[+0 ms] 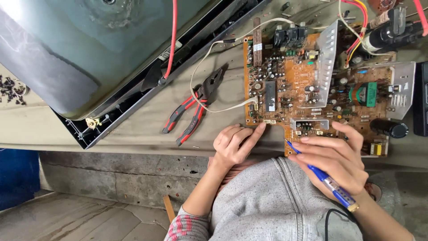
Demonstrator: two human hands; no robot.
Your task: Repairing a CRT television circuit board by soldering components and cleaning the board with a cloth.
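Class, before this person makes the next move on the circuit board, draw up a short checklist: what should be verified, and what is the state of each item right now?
1. Board steadied: left hand rests its index finger on the near edge of the circuit board. Ok.
2. Tool gripped: right hand holds the blue pen, tip at the board's near edge. Ok.
3. Pliers out of the way: they lie on the bench left of the board, untouched. Ok.
4. White wire free: it loops over the pliers toward the board. Not ok.
5. Board unpowered: cannot tell.
6. Picture tube clear of the hands: ok.
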